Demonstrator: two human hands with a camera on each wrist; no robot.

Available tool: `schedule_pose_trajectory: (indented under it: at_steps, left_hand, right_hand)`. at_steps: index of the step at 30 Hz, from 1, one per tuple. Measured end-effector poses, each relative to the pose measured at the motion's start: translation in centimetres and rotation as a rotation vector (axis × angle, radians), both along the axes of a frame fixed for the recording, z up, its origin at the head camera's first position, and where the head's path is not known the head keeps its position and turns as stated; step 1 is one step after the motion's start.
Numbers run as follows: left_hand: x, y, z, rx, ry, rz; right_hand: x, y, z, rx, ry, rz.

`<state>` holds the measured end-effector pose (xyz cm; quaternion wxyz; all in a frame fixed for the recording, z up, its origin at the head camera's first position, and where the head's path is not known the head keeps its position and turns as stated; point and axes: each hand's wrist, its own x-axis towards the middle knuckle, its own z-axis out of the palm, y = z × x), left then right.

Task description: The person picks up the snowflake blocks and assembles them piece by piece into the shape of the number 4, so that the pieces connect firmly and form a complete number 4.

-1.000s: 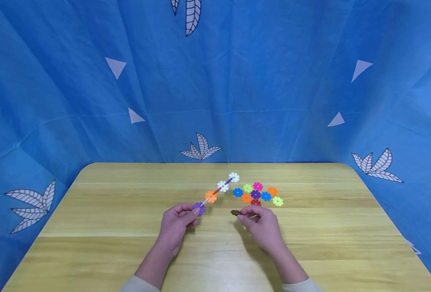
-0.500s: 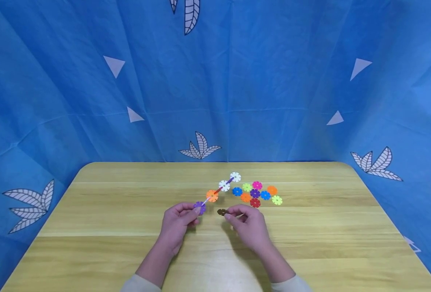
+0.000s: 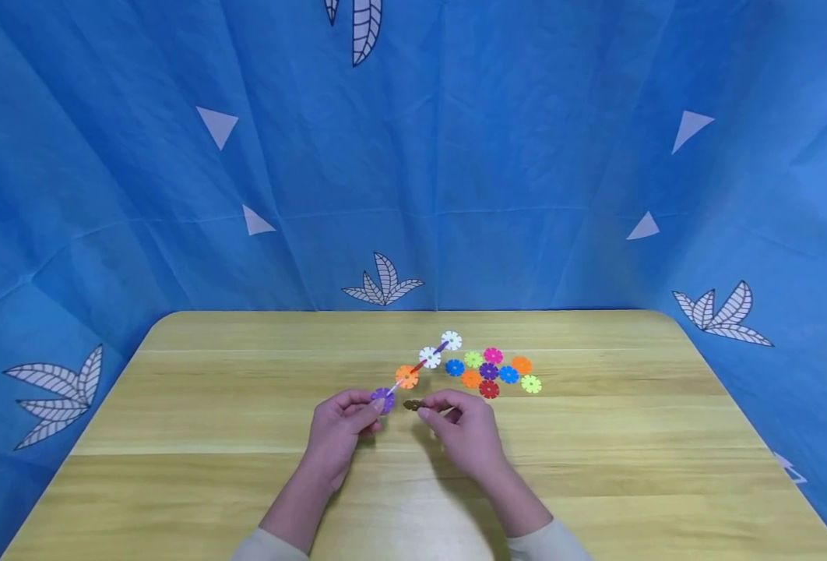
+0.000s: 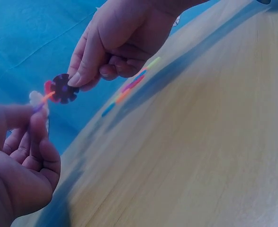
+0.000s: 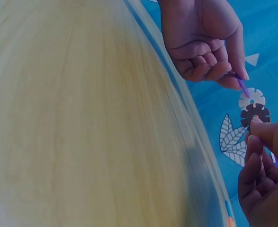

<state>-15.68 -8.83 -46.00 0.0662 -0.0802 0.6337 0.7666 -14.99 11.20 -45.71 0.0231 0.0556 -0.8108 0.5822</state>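
Note:
My left hand (image 3: 335,438) pinches a purple slotted snowflake disc (image 3: 385,398) at the near end of a linked chain. Beyond it the chain slants up to the right: an orange disc (image 3: 406,377), a white disc (image 3: 430,358) and another white disc (image 3: 452,340), joined by discs seen edge-on. Between thumb and forefinger of my right hand (image 3: 468,438) is a brown snowflake disc (image 3: 411,405), tilted, just right of the purple one. In the right wrist view the brown disc (image 5: 255,115) shows its slotted face, overlapping a white disc (image 5: 252,98).
Several loose snowflake discs lie grouped right of the chain, among them a red disc (image 3: 489,389), a pink disc (image 3: 494,355) and a blue disc (image 3: 508,375). Below them is a wooden table (image 3: 638,452). A blue curtain (image 3: 526,156) hangs behind it.
My right hand has moved left with the brown disc, bringing it close to the purple disc. The left hand and the chain have barely moved.

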Motion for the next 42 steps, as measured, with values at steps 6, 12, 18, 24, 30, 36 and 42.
schedule_pose_trajectory:
  at_steps: [6, 12, 18, 24, 30, 36, 42]
  left_hand:
    - [0.0, 0.1, 0.0, 0.010, 0.002, 0.000]
    - [0.1, 0.1, 0.0, 0.030, 0.008, -0.003]
    - [0.0, 0.0, -0.1, 0.022, 0.007, -0.016]
    - [0.0, -0.1, 0.0, 0.025, 0.001, -0.004]
    - [0.1, -0.3, 0.0, 0.078, 0.004, -0.020]
    - [0.2, -0.3, 0.2, 0.071, 0.004, -0.024]
    - [0.4, -0.1, 0.3, 0.046, 0.015, -0.036]
  right_hand:
    - [-0.3, -0.5, -0.2, -0.002, 0.011, 0.012]
    - [-0.4, -0.9, 0.1, -0.003, -0.011, 0.012]
    - [-0.5, -1.2, 0.2, 0.004, 0.005, 0.021]
    - [-0.6, -1.6, 0.2, 0.014, 0.066, 0.009]
    - [-0.8, -1.8, 0.4, 0.048, 0.154, 0.002]
    - [-0.7, -1.8, 0.7, 0.092, 0.181, 0.022]
    - [-0.6, -1.8, 0.4, 0.116, 0.197, 0.007]
